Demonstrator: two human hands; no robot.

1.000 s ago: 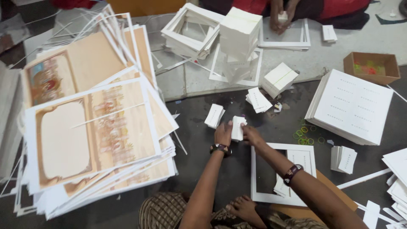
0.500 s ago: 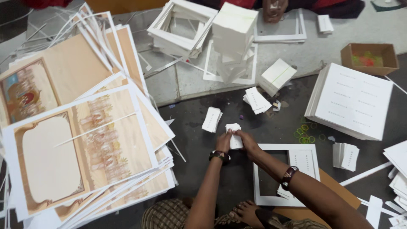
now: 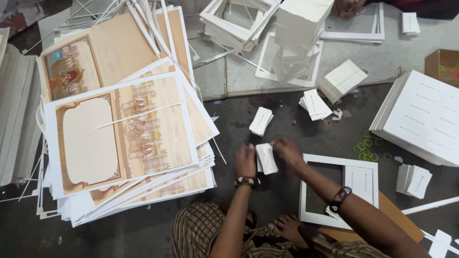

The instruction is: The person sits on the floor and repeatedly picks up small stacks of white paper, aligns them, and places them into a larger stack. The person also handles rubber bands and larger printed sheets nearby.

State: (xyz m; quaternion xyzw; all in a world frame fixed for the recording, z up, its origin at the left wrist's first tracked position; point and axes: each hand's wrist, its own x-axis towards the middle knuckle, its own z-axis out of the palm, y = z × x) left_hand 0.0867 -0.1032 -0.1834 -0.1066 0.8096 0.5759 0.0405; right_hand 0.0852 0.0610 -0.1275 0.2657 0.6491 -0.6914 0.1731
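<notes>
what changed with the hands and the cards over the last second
Both hands have closed in on the small stack of white cards: the left hand and right hand, apart a second ago, now press it from either side, squaring it. The camera view has shifted a little too. The loose card pile above, the white frame and the big printed sheets lie as before.

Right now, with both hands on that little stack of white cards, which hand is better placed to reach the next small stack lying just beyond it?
Probably the right hand. It sits at the held card stack's far upper corner, closer to the loose card stack, while the left hand grips the near left edge, lower down.
</notes>
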